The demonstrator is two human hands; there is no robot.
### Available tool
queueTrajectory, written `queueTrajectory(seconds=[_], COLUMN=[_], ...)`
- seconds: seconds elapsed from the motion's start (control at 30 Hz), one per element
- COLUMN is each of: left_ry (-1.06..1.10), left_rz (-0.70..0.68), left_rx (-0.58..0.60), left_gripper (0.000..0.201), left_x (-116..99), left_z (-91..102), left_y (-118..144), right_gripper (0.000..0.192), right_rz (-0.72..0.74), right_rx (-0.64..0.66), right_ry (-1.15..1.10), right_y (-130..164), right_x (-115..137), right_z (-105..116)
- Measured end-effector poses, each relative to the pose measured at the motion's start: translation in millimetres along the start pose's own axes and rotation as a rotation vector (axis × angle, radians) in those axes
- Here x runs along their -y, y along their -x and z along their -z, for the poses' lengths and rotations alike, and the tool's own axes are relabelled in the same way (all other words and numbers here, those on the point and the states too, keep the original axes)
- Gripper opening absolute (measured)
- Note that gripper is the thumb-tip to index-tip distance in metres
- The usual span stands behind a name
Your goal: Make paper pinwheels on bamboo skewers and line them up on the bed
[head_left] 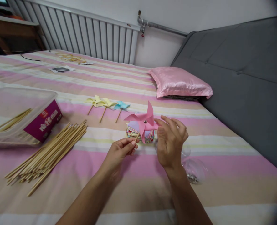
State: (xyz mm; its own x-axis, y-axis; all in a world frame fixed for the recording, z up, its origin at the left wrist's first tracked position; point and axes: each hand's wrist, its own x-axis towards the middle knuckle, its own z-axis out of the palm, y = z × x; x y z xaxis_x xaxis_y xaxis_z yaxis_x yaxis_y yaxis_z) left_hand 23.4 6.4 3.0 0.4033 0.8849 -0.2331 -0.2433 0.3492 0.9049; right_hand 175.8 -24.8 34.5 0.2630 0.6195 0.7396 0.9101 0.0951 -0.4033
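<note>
A pink paper pinwheel (pixel 143 120) on a thin wooden stick is held up over the striped bed. My left hand (pixel 120 151) pinches the lower end of its stick. My right hand (pixel 170 141) touches the pinwheel's right blade with thumb and fingers. Right behind the pinwheel lies a stack of coloured paper squares (pixel 138 132). Further back on the bed lie two yellow pinwheels (pixel 100 102) and a blue pinwheel (pixel 121 106), side by side.
A pile of wooden sticks (pixel 51 150) lies at the left beside a clear plastic box (pixel 21 115) holding more sticks. A clear plastic bag (pixel 194 168) sits behind my right wrist. A pink pillow (pixel 179 82) and grey headboard (pixel 246 78) are on the right.
</note>
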Motion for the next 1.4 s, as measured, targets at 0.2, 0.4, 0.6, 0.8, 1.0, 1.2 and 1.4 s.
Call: queueTrajectory(seconds=[0.2,0.4,0.6,0.8,1.0,1.2,1.4], left_ry=[0.014,-0.064,-0.134,-0.149,-0.150,-0.150,-0.140], left_rz=[-0.018,-0.047,-0.061,-0.064,-0.057,-0.054,-0.055], left_rx=[0.018,0.051,0.111,0.126,0.147,0.151,0.153], left_gripper=[0.018,0.017,0.019,0.019,0.021,0.021,0.018], left_x=[-0.4,0.3,1.8,1.7,5.7,6.5,5.0], left_z=[-0.8,-0.5,-0.4,-1.5,2.2,4.2,2.9], left_y=[0.9,0.5,0.1,0.2,-2.5,-3.7,-3.4], right_gripper=[0.028,0.024,0.022,0.017,0.021,0.022,0.021], right_rz=[-0.004,-0.188,-0.413,-0.490,-0.546,-0.598,-0.618], right_rx=[0.009,-0.024,0.120,0.166,0.203,0.253,0.261], right_ry=[-0.029,-0.172,-0.490,-0.682,-0.836,-0.940,-0.931], right_y=[-2.6,-3.9,-3.0,-2.7,-3.1,-3.6,-2.5], right_x=[2.2,-1.2,-8.4,-11.0,-13.1,-13.8,-14.8], right_z=[1.9,0.8,-0.3,-0.6,-0.4,1.4,0.9])
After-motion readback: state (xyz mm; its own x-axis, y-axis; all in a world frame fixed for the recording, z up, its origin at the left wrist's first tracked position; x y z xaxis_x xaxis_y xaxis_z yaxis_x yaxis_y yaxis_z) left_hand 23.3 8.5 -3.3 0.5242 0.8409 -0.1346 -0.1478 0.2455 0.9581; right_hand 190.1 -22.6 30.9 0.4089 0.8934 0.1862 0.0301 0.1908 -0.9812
